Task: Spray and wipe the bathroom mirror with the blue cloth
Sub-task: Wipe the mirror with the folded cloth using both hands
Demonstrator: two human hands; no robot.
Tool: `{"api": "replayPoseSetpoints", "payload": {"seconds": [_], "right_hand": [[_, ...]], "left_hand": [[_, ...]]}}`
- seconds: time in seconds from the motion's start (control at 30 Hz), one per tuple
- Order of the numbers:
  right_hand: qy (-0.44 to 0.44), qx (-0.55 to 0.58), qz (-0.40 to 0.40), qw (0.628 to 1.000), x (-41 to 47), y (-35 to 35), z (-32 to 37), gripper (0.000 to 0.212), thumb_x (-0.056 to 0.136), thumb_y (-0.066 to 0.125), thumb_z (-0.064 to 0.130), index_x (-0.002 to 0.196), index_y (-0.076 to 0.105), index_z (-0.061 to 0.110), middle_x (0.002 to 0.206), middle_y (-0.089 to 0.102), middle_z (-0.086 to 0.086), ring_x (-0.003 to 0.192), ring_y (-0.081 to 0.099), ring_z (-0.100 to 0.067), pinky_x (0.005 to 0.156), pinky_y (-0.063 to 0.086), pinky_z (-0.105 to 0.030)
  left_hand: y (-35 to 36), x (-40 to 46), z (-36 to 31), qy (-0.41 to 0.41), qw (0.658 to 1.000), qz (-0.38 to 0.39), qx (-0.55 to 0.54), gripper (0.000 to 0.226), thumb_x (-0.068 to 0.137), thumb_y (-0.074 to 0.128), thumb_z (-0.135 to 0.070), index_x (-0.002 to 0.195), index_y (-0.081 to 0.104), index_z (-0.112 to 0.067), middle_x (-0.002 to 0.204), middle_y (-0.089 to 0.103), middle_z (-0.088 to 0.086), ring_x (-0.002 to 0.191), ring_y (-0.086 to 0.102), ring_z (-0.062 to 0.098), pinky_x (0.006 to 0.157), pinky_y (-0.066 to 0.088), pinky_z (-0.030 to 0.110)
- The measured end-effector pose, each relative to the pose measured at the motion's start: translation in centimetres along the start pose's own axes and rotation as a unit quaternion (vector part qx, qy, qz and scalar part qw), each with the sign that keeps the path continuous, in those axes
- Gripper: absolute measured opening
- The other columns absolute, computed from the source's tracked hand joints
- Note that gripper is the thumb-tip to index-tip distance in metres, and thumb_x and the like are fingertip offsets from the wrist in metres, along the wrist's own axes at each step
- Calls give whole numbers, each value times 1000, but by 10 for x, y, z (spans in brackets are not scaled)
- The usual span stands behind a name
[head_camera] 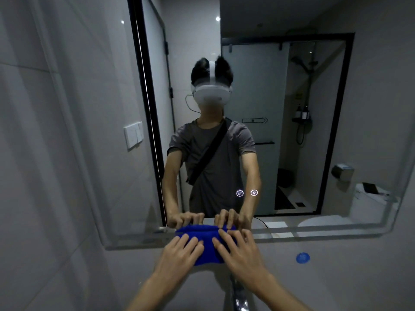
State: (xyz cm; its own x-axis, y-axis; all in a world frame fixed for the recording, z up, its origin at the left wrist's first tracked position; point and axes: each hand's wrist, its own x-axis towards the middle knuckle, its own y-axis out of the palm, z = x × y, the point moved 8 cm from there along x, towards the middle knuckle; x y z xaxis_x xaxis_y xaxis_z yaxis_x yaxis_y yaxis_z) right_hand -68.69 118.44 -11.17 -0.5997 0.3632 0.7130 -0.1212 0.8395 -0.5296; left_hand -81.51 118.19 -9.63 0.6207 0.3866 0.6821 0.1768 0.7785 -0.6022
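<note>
Blue cloth point(207, 243) bunched at the bottom edge of the mirror point(292, 108), my left hand point(182, 251) and my right hand point(239, 251) side by side on it, fingers of both laid straight and pressing it to the glass, small blue disc point(303, 257) on the wall off right.

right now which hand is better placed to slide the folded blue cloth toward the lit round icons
Probably the right hand: it presses the folded blue cloth on the side nearer the lit round icons; the left hand presses the other side.
</note>
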Motion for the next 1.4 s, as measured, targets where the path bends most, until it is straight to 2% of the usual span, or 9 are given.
{"api": "replayPoseSetpoints", "payload": {"seconds": [0.23,0.37,0.5,0.77,0.93,1.0,1.07,1.13,1.4], "right_hand": [[-11,-35,-47,998,27,-25,-22,48,76,76,25,120,58,16,119,66,-10,101,53,-30,80,44,-48],[6,-43,-95,995,72,-63,-53,39,89,56,18,127,60,12,126,62,-12,108,51,-33,84,44,-52],[12,-56,-153,987,121,-112,-91,39,91,59,16,129,63,10,125,62,-12,108,50,-34,86,43,-52],[-2,-137,-248,959,225,-195,-158,35,99,49,12,131,63,16,124,65,-13,110,62,-36,96,44,-49],[35,-195,-235,952,290,-222,-201,52,96,56,22,146,45,10,144,50,-20,132,47,-39,109,37,-53],[59,-195,-224,953,313,-229,-216,60,98,55,20,152,32,8,154,36,-22,142,33,-39,116,28,-52],[72,-194,-211,955,334,-236,-229,68,99,55,20,156,20,8,159,22,-23,148,19,-39,121,20,-49],[82,-194,-207,955,353,-248,-241,73,99,56,20,157,13,11,162,15,-21,150,13,-37,120,17,-46],[112,-201,-189,955,423,-301,-282,76,100,55,22,157,6,14,163,8,-21,150,6,-38,120,14,-52]], "left_hand": [[-23,24,14,19,998,-33,40,20,86,53,-12,101,67,-10,80,64,5,74,50,24,69,40,33],[-69,70,37,37,994,-78,65,20,92,52,-11,110,59,-8,81,63,7,70,53,24,63,45,34],[-117,119,68,34,989,-108,94,25,93,50,-10,115,59,-4,89,63,13,74,53,27,63,43,36],[-199,221,132,-4,973,-153,175,56,73,81,-14,121,58,5,98,60,21,85,46,33,70,39,42],[-252,282,161,-24,953,-205,223,57,83,74,-18,128,50,6,115,55,27,98,49,37,79,46,46],[-271,303,174,-54,955,-233,174,47,90,66,-15,130,49,4,121,57,28,104,56,41,84,51,50],[-284,321,189,-79,951,-246,167,44,96,50,-15,137,47,2,132,55,27,117,55,43,95,48,53],[-292,339,198,-60,946,-227,223,58,92,39,-20,145,38,4,144,45,29,127,46,46,103,42,54],[-342,410,253,-109,950,-205,208,72,97,57,-17,156,18,-11,164,18,16,148,21,38,114,28,56]]}}
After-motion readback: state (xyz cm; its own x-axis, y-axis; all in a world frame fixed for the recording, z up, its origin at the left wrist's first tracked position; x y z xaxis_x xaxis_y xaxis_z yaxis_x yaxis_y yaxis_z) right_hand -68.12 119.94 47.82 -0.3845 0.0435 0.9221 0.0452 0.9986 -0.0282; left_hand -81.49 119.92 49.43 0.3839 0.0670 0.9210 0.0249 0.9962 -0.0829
